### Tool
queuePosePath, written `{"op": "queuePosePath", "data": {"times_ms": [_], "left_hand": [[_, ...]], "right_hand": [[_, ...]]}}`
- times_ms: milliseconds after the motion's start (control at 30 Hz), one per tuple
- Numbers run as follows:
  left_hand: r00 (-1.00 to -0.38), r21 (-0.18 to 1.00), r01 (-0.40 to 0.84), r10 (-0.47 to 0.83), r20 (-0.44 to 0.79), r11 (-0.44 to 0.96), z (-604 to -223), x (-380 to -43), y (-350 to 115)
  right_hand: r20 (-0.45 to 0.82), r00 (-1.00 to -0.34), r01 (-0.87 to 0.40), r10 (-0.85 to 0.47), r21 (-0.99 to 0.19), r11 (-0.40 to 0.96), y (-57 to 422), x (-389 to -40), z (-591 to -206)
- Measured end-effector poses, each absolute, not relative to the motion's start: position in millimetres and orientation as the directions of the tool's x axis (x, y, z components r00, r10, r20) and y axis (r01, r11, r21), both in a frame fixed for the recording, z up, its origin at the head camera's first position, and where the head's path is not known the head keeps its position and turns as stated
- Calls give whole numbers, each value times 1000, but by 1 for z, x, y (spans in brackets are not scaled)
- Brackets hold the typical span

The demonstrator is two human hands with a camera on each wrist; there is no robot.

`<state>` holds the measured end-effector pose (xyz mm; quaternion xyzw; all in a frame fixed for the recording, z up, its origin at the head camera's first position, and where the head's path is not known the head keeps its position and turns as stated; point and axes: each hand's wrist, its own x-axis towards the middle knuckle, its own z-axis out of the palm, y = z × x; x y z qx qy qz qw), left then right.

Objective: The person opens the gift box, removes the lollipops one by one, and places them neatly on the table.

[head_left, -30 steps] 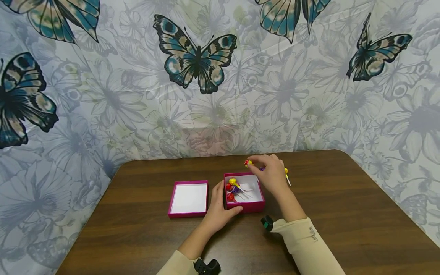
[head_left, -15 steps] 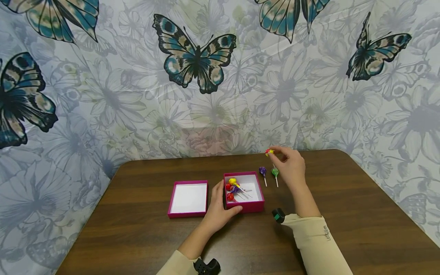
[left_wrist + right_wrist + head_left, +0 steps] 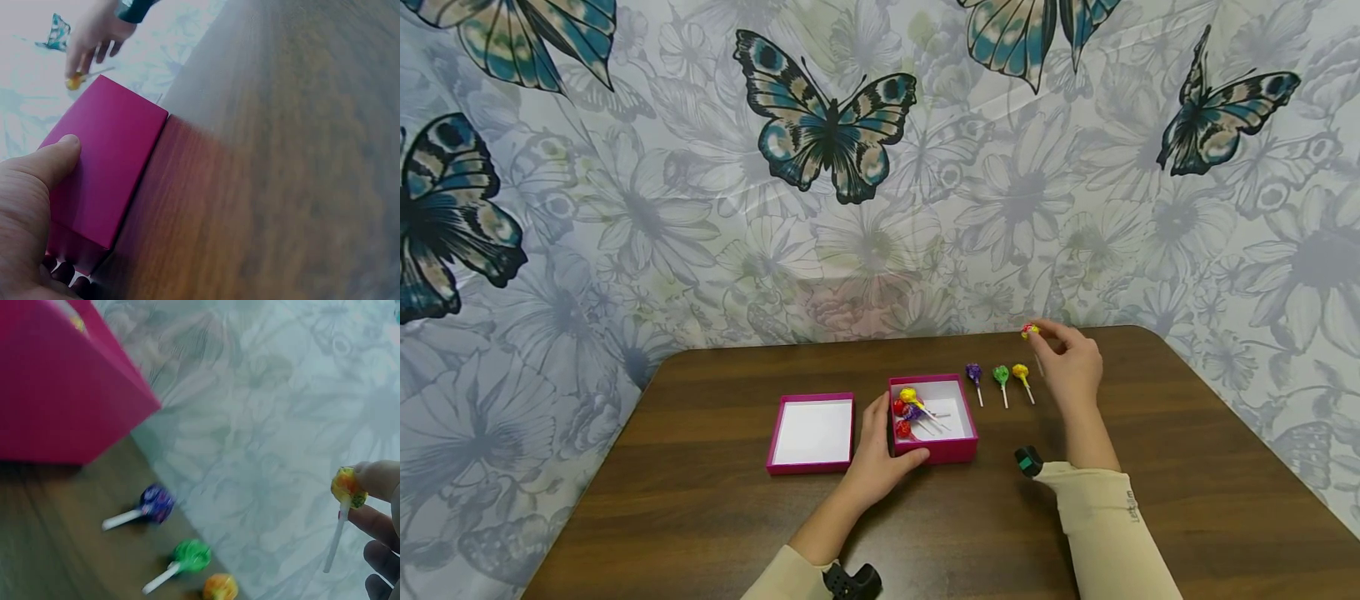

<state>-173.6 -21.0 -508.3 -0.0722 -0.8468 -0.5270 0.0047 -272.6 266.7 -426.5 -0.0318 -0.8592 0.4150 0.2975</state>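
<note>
My left hand (image 3: 874,471) grips the near left corner of an open pink box (image 3: 953,452), its thumb along the front wall in the left wrist view. Inside lie several lollipops, a yellow one (image 3: 907,395) on top and red ones beside it. Between thumb and fingertips my right hand (image 3: 1072,364) pinches a red-and-yellow lollipop (image 3: 347,486) by its wrapped head, stick pointing down, raised near the table's far edge. Just left of that hand, a purple lollipop (image 3: 973,372), a green lollipop (image 3: 1001,375) and a yellow lollipop (image 3: 1020,372) lie in a row.
A pink lid (image 3: 812,430) with a white inside lies left of the box. Behind the brown wooden table (image 3: 715,467) hangs a cloth (image 3: 865,250) printed with flowers and butterflies.
My right hand has carried the red-and-yellow lollipop from above the box to the right, past the row, uncovering the lollipops lying there. My left hand has stayed on the box.
</note>
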Motion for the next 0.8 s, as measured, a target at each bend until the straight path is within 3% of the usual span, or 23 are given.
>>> {"op": "queuePosePath", "data": {"times_ms": [300,600,800], "left_hand": [[-990,893,123,118,80,433,-508,-174,-21],[-984,881,174,118,136,440,-511,-174,-21],[-987,885,149,118,107,441,-509,-173,-20]], "right_hand": [[312,-862,-11,399,-799,601,283,-283,-454],[282,-880,20,383,-783,622,294,-286,-481],[234,-877,58,419,-816,575,301,-288,-498]]}}
